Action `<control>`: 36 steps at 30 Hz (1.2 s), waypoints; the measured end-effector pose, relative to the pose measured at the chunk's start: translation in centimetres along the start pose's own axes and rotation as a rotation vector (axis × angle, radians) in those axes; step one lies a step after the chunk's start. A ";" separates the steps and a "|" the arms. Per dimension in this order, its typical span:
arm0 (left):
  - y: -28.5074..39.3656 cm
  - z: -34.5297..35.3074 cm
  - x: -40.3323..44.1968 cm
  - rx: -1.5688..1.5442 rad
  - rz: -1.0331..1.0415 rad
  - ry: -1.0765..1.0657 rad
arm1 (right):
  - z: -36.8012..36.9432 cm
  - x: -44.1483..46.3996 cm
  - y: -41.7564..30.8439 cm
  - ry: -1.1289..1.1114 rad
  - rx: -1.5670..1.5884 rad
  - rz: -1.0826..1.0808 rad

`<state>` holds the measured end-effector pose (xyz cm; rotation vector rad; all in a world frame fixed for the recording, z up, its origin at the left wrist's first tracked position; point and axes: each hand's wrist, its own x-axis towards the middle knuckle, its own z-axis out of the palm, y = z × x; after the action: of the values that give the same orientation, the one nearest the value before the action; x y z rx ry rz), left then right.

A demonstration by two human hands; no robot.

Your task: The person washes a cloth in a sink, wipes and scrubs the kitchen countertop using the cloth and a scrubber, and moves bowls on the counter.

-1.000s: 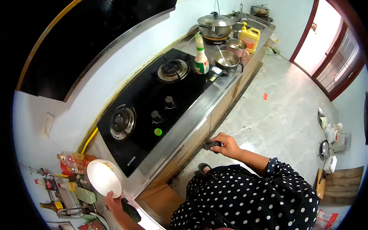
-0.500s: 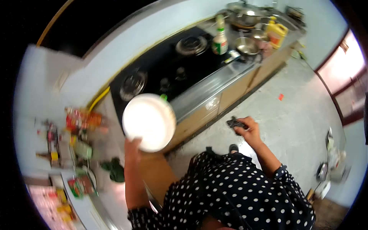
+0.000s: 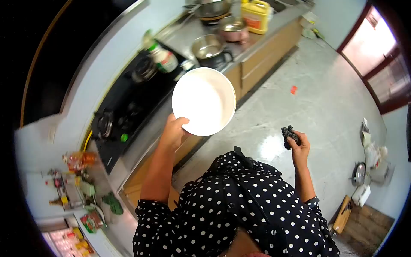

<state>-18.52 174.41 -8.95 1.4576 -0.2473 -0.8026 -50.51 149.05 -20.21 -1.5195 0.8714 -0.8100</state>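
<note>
My left hand (image 3: pixel 173 132) grips a white round bowl (image 3: pixel 227 99) by its near rim, thumb over the edge. Its mouth faces up towards me, and the inside is too bright to make out in detail. The bowl hangs over the front edge of the counter and the floor. Out to the right, my right hand (image 3: pixel 301 147) pinches a dark, crumpled wire scouring pad (image 3: pixel 288 136) in its fingers, above the floor and apart from the bowl.
Beyond the bowl runs a counter with a black gas stove (image 3: pixel 128 100), a white bottle (image 3: pixel 165 60), a steel pot (image 3: pixel 207 47) and a yellow jug (image 3: pixel 257 17). A green cloth (image 3: pixel 112 203) lies at left. A wooden board (image 3: pixel 341 215) leans at lower right.
My left hand has carried the bowl to the right, away from the stove, as the view turned. My right hand, still holding the scouring pad, appears further right.
</note>
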 end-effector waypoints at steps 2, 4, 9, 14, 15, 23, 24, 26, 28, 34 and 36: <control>-0.8 4.0 3.0 0.028 -0.009 -0.067 | -3.2 1.3 0.1 0.061 0.010 0.021; -1.0 8.2 5.4 -0.062 -0.076 -0.149 | -6.3 2.4 1.3 0.138 0.029 0.030; -1.4 15.4 12.8 -0.039 -0.207 -0.348 | -10.7 5.2 3.5 0.370 0.051 0.025; -2.2 22.1 20.8 -0.168 -0.407 -0.494 | -12.3 7.7 5.6 0.519 0.077 0.072; -1.9 23.4 22.2 -0.175 -0.460 -0.547 | -12.4 8.5 5.7 0.536 0.081 0.094; -0.4 32.6 35.1 -0.207 -0.600 -0.630 | -14.2 20.2 3.5 0.613 0.039 0.062; -0.3 33.3 36.6 -0.181 -0.606 -0.635 | -14.4 21.8 2.9 0.610 0.011 0.069; -0.1 34.6 39.5 -0.179 -0.621 -0.644 | -14.0 24.9 2.0 0.622 0.046 0.083; 1.1 36.2 41.1 -0.219 -0.668 -0.632 | -13.9 27.5 2.0 0.628 0.083 0.095; 1.3 38.9 46.6 -0.289 -0.665 -0.609 | -14.5 35.3 4.6 0.557 -0.004 0.145; 1.2 39.8 48.7 -0.369 -0.690 -0.555 | -15.2 39.3 5.3 0.508 0.021 0.143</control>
<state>-7.02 113.12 -17.46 0.9347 0.0055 -1.7181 -45.03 107.01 -22.77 -1.2307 1.3214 -1.1161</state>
